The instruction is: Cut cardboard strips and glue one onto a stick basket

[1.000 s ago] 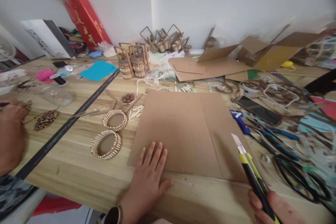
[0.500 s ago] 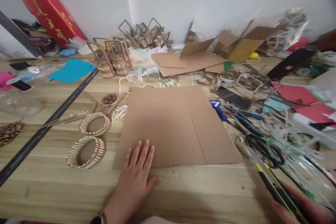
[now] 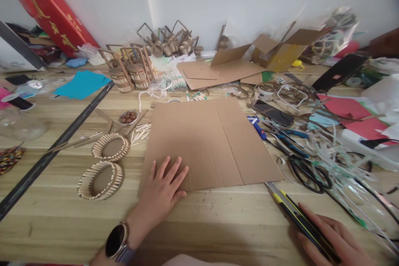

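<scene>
So a big cardboard sheet [image 3: 199,145] is lying flat on the table [image 3: 224,224], right in front of the person, with a crease running from the far edge to the near one over on its right side. I can't honestly tell which way its long axis is going. The left hand [image 3: 160,195] is resting palm down with fingers spread over the near left corner, not pinching anything. The right hand [image 3: 338,237] is closing its grip around a utility knife [image 3: 297,216], which is slanting away and leftward, blade tip pointing at the sheet's near right corner. Touching or just beside it? Can't tell. So the sheet is lying ahead and to the left of that right-hand grip, and the right hand is the nearer one to that corner. Counting up: I'm seeing one sheet in front, one knife, and two stick-walled rings [image 3: 117,181] sitting off to the left. One dish [image 3: 121,121] is holding brown balls past those, and one blue glue gun [image 3: 259,129] is lying beside the sheet's right edge, with one phone [image 3: 274,113] sitting just beyond.
</scene>
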A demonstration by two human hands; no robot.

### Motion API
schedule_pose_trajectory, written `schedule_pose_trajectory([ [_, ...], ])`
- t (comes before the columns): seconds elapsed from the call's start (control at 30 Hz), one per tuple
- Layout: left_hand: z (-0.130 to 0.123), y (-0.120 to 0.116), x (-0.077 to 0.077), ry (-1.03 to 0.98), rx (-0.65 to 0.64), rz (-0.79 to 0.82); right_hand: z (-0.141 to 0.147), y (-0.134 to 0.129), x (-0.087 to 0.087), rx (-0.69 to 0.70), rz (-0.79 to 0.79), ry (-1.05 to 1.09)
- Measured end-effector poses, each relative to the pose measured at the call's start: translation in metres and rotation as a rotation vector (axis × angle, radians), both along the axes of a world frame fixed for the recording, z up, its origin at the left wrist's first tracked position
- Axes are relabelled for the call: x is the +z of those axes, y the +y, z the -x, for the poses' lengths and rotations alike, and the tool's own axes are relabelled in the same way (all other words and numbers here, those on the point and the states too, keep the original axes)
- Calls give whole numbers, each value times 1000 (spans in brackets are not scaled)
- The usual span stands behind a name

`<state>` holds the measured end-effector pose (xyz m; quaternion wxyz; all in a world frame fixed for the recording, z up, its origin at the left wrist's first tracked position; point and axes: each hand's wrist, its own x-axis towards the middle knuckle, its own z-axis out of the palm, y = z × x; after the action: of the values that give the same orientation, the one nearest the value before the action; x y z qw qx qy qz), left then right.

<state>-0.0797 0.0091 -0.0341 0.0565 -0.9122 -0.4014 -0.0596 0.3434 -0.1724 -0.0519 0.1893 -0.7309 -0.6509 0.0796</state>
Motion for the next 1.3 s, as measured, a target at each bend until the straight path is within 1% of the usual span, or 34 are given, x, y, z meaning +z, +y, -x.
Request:
schedule_pose_trajectory([
  [0.07, -4, 0, -1, 1, 5, 3, 6, 6, 6, 47, 18, -7],
  [0.17, -7, -1, -1, -10, 18, 17, 19, 18, 16, 82, 55, 13],
  [0.27, -10, -2, 1, -15, 28, 38, 29, 28, 21, 103, 69, 9],
  [0.4, -13, -3, 3, 0, 41, 65, 32, 34, 18, 104, 63, -23],
  [0.6, -16, -5, 3, 1, 61, 59, 34, 34, 13, 45, 84, -46],
  [0.8, -16, -4, 5, 6, 59, 77, 33, 26, 14, 123, 48, -40],
  [1.0, -17, -4, 6, 20, 73, 63, 38, 30, 13, 78, 25, -69],
  [1.17, -17, -4, 7, 24, 61, 66, 39, 29, 11, 159, 19, -100],
  [1.3, -19, -3, 7, 27, 76, 66, 45, 28, 10, 116, -15, -122],
])
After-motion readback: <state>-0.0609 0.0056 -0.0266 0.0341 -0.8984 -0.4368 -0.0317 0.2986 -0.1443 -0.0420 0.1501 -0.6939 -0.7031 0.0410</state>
